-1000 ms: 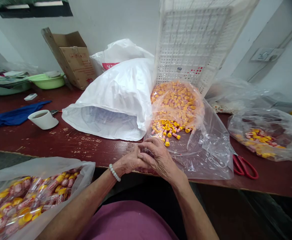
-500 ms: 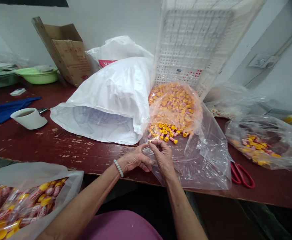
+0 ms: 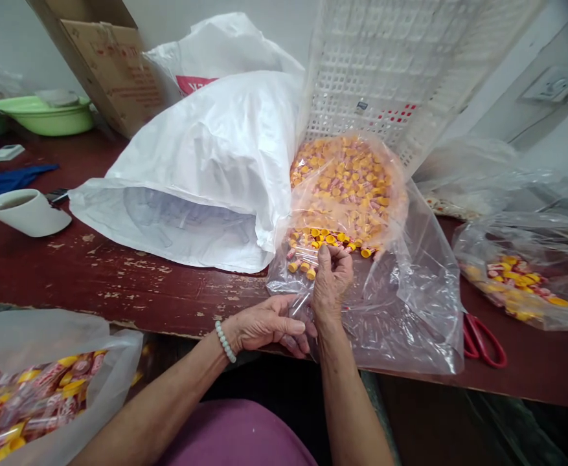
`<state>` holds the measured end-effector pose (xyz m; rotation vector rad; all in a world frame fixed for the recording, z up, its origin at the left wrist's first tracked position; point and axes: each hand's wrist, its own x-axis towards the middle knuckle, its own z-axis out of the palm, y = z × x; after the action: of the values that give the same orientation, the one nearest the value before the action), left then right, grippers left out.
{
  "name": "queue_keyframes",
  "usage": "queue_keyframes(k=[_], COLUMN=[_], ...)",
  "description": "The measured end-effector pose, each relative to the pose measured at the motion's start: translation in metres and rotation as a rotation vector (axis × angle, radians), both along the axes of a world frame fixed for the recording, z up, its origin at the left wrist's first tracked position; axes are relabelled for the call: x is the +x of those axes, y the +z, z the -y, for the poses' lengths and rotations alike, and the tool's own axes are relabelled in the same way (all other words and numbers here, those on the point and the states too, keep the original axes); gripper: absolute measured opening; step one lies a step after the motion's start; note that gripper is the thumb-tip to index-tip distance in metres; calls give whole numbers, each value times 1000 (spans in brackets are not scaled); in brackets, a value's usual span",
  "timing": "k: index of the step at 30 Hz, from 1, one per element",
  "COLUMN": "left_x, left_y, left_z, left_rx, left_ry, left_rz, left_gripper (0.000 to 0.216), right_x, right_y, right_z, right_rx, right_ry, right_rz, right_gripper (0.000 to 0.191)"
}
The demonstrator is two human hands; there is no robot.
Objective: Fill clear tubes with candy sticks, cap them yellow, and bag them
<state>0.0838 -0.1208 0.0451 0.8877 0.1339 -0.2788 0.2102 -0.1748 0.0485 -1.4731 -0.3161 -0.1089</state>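
Note:
A big clear plastic bag (image 3: 400, 304) lies open on the dark red table (image 3: 70, 272), spilling several small yellow-capped pieces (image 3: 313, 243) at its mouth. My right hand (image 3: 331, 278) reaches into that mouth, fingers pinched on one of the small pieces. My left hand (image 3: 269, 323), with a white bead bracelet at the wrist, rests at the table's front edge, fingers closed on a small clear plastic sleeve (image 3: 299, 304).
A large white sack (image 3: 206, 162) lies left of the clear bag, a white plastic crate (image 3: 400, 71) leans behind it. Red scissors (image 3: 482, 340) and another bag of pieces (image 3: 521, 278) sit right. A white cup (image 3: 21, 212), green basin (image 3: 45, 116), cardboard box (image 3: 109, 58) stand left; a filled bag (image 3: 35, 388) is near my lap.
My right hand has left the left one and moved forward into the bag's mouth to the yellow-capped pieces. My left hand stayed near the table edge. The view shifted closer and lower.

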Motion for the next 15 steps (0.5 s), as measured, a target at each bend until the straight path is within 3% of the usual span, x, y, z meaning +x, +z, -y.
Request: queue_keyframes(k=[6, 10, 12, 15], left_x=[7, 6, 5, 5], left_y=[-2, 4, 8, 12], left_z=[5, -3, -7, -9], left_rx=[115, 81, 50, -1], left_ry=[131, 348, 438, 473], left_rz=[-70, -123, -56, 77], left_gripper=[32, 30, 34, 41], right_x=[-1, -8, -19, -42], right_y=[12, 11, 7, 1], right_z=[-9, 5, 14, 24], right_rx=[42, 149, 111, -55], right_ry=[65, 64, 104, 178], right_rz=[63, -52, -43, 148], right_gripper=[26, 26, 24, 17])
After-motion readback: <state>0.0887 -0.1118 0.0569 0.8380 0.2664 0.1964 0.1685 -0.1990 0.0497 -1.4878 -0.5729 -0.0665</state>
